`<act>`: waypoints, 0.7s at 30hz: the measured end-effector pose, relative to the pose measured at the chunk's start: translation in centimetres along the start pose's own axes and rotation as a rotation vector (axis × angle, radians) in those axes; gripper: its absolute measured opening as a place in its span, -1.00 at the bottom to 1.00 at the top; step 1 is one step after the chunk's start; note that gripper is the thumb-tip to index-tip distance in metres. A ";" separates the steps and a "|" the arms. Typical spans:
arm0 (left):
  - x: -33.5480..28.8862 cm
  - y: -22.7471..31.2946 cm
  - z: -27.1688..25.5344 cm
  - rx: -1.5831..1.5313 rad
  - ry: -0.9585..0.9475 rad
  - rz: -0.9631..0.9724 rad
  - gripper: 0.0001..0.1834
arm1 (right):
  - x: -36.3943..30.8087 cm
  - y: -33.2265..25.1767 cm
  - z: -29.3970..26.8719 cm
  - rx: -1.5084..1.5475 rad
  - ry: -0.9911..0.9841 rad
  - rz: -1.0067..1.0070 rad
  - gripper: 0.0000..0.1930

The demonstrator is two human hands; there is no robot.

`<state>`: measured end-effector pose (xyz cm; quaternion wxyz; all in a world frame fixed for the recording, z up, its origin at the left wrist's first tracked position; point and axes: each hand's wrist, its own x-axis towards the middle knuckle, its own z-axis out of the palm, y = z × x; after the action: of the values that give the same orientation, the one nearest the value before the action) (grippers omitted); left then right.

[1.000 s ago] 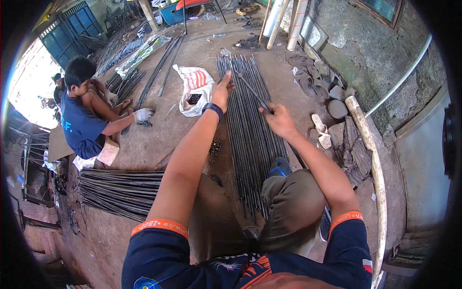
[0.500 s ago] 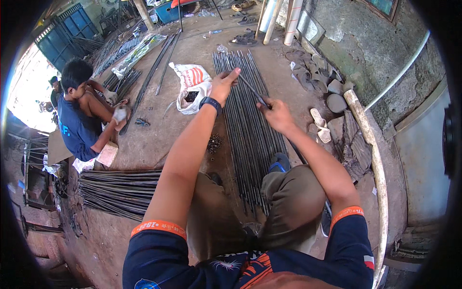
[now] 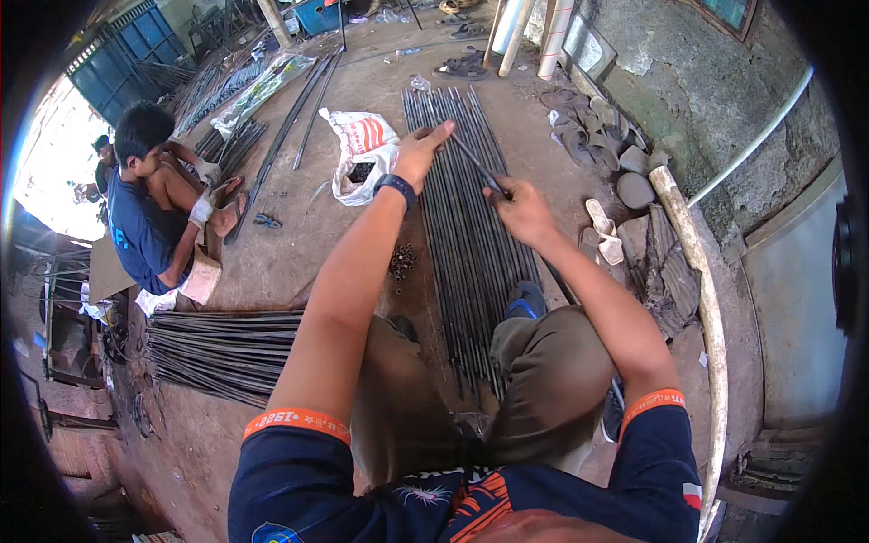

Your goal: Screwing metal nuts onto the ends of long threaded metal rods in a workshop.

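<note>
A dark metal rod [image 3: 474, 163] slants between my two hands above a long bundle of similar rods [image 3: 466, 244] on the floor. At its far end, my left hand [image 3: 422, 156] is closed with the thumb against the rod; its other fingers are partly hidden. My right hand [image 3: 525, 213] grips the rod farther down, fingers wrapped round it. Below my right forearm a dark length shows, running past my knee, seemingly the same rod. Left of the bundle lies a small pile of nuts [image 3: 403, 262]. An open white sack [image 3: 358, 185] of small dark pieces stands beside my left hand.
A co-worker [image 3: 149, 213] in white gloves sits at the left, near long rods [image 3: 288, 136]. Another rod stack [image 3: 222, 355] lies by my left leg. Sandals [image 3: 605, 231], rags and a pale pole [image 3: 697, 262] line the right side by the wall.
My hands hold the rod in nearly the same place. The co-worker's gloved hands have shifted, and the view has moved slightly.
</note>
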<state>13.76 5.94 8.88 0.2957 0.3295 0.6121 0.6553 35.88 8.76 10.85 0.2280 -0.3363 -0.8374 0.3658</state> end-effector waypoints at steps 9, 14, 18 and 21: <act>0.3 -0.2 0.3 -0.155 0.059 -0.080 -0.42 | 0.4 0.8 -0.2 0.034 -0.023 0.015 -0.62; 0.5 -1.4 -0.4 -0.022 0.055 -0.021 -0.33 | 0.4 1.1 0.0 -0.009 0.055 -0.049 -0.62; 1.1 -2.8 -3.0 -0.037 0.181 -0.233 -0.34 | 0.6 0.9 0.5 0.013 0.092 -0.125 -0.61; 0.7 -1.6 0.9 -0.164 0.056 -0.086 -0.34 | 0.6 2.0 0.0 -0.011 0.054 -0.071 -0.61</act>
<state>13.99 7.16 7.34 0.3322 0.2590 0.5780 0.6990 36.27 10.22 9.45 0.2615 -0.3172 -0.8444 0.3436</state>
